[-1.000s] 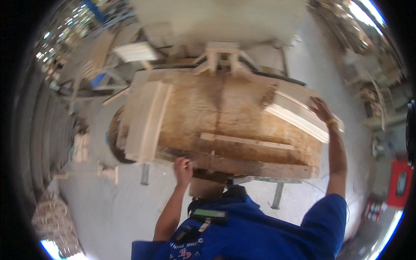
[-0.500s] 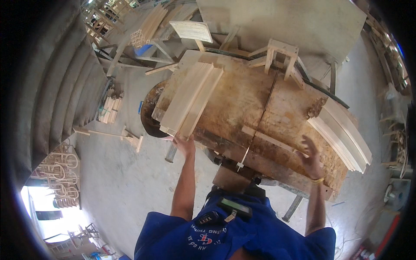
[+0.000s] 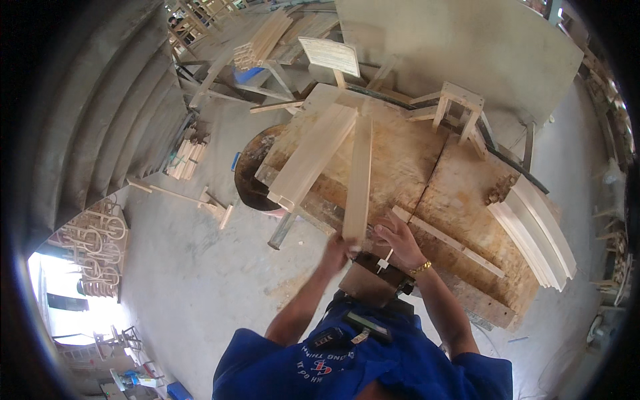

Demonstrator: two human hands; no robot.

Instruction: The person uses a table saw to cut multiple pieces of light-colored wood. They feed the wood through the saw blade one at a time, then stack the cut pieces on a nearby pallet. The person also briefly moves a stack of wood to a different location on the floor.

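Observation:
My left hand [image 3: 337, 253] is closed on the near end of a pale wooden board [image 3: 359, 177], which lies lengthwise over the worn plywood table top [image 3: 400, 150]. Close to the board's right side is my right hand [image 3: 399, 241], its fingers apart and holding nothing; whether a fingertip touches the board, I cannot tell. A stack of similar boards [image 3: 312, 157] rests on the left of the table. Beside my right hand a narrow wooden strip [image 3: 453, 243] runs along the table, near a dark slot [image 3: 437, 163] in the top.
On the table's right lies another stack of cut boards [image 3: 533, 230]. A small wooden frame [image 3: 460, 100] stands over the slot's far end. Behind are a white sign board [image 3: 330, 55] and a large panel [image 3: 460, 43]. Wood bundles [image 3: 187, 159] sit on the floor at left.
My left hand has drawn one board off the left stack and toward the middle. My right hand has moved left from the strip to the board's near end. The view has shifted slightly.

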